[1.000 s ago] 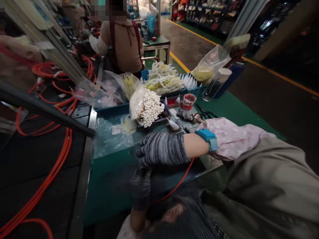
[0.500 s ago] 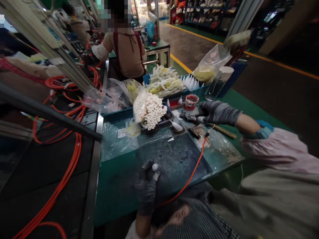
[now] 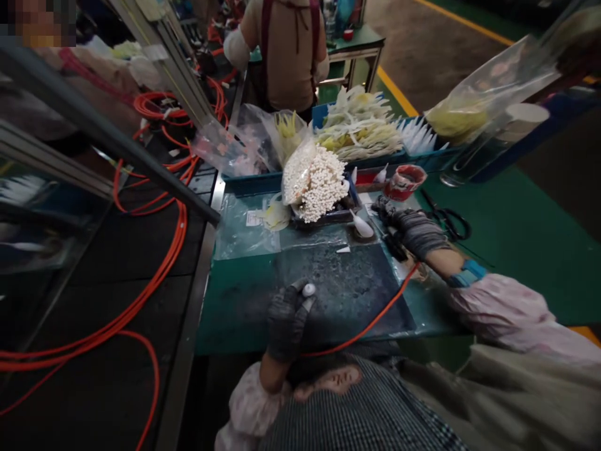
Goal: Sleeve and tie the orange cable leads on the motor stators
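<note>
My left hand (image 3: 287, 318), in a dark glove, is closed near the front edge of the green bench and pinches a small white capped piece (image 3: 308, 290) together with the end of an orange cable (image 3: 375, 319). My right hand (image 3: 413, 229), in a striped grey glove with a blue wrist strap (image 3: 467, 273), is closed on a dark tool (image 3: 393, 241) at the right of the dark work mat (image 3: 338, 288). A single white cone part (image 3: 362, 225) lies just left of that hand.
A bag of small white tubes (image 3: 313, 180) sits in a blue tray, with yellow-white parts (image 3: 359, 130) behind. A red tape roll (image 3: 404, 181), scissors (image 3: 446, 216) and a clear bag (image 3: 479, 94) lie right. Orange cables (image 3: 154, 250) cover the left. Another person (image 3: 286, 50) stands beyond.
My right hand left the left hand, reached to the tools at the right, then drew back a little, gripping a dark tool. The left hand stayed pinched on the white piece. The view tilted down.
</note>
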A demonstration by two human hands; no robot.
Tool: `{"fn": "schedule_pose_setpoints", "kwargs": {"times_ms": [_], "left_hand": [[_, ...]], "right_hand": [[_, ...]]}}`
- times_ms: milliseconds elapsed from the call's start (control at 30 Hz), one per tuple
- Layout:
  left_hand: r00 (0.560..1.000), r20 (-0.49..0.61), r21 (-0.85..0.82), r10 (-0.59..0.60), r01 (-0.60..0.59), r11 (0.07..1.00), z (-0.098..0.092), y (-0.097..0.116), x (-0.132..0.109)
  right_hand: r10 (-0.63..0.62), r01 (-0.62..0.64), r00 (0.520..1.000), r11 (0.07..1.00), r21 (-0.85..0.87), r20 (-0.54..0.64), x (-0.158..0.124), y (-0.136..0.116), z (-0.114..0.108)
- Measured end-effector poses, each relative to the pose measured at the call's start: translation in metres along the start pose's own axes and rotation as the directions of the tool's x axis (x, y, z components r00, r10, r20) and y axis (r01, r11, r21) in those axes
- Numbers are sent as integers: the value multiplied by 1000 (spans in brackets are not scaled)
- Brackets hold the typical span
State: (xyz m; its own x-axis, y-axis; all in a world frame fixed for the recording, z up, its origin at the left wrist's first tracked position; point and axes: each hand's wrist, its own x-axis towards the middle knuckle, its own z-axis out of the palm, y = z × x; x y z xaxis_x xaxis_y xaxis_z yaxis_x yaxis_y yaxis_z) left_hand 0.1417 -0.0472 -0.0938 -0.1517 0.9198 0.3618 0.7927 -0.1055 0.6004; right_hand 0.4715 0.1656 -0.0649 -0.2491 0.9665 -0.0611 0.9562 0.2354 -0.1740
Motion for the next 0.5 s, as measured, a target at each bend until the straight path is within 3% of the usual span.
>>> {"fn": "schedule_pose_setpoints", "kwargs": {"times_ms": [133, 200, 267, 333, 400, 500], "left_hand": [[998, 47, -58, -32, 34, 998, 0, 12, 2], [998, 62, -105, -28, 34, 994, 2, 18, 2], [997, 79, -147, -27, 39, 988, 5, 24, 4], [995, 97, -165, -17, 33, 986, 6, 31, 8], [993, 115, -164, 26, -7, 987, 6, 36, 12], [983, 151, -151, 107, -84, 985, 6, 43, 18]], "right_hand": [[26, -25, 995, 1000, 13, -93, -13, -2, -9], [-30, 53, 989, 986, 157, -148, -28, -12, -13], [-189, 235, 971, 882, 409, -149, -47, -31, -15], [-379, 377, 916, 704, 602, -130, -64, -56, -14], [-487, 433, 865, 596, 676, -124, -76, -79, -10], [-515, 482, 835, 514, 709, -194, -83, -102, -8]]}}
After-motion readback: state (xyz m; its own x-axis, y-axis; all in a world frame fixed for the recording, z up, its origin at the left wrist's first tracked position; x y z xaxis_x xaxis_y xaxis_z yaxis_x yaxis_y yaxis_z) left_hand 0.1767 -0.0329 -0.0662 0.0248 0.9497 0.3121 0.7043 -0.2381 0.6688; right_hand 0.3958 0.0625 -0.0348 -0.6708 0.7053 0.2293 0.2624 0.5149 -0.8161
